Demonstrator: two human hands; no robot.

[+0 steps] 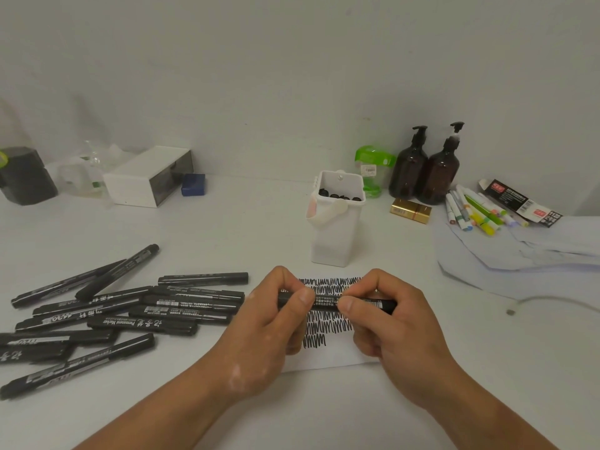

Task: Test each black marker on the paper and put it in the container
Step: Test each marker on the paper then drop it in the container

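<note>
- The left hand and the right hand hold one black marker between them, level and crosswise, just above the paper.
- The left hand has its fingers curled round the marker's left end, with the thumb pressed on the front of the barrel.
- The right hand pinches the barrel a little further right, thumb in front and fingers curled over the top. The marker's right end sticks out past its knuckles.
- Only a short stretch of printed barrel shows between the two thumbs. I cannot tell whether the cap is on or off.
- The paper lies flat on the white bench, under and between the hands, with rows of black zigzag scribble across it.
- The white container stands upright just behind the paper, well apart from both hands. Black marker ends show inside its open top.
- A pile of black markers lies loose on the bench to the left of the left hand, some crossing each other.
- Further back on the right stand two brown pump bottles, with a small gold box in front of them and a heap of coloured pens beside them.
- A white box sits at the back left.
</note>
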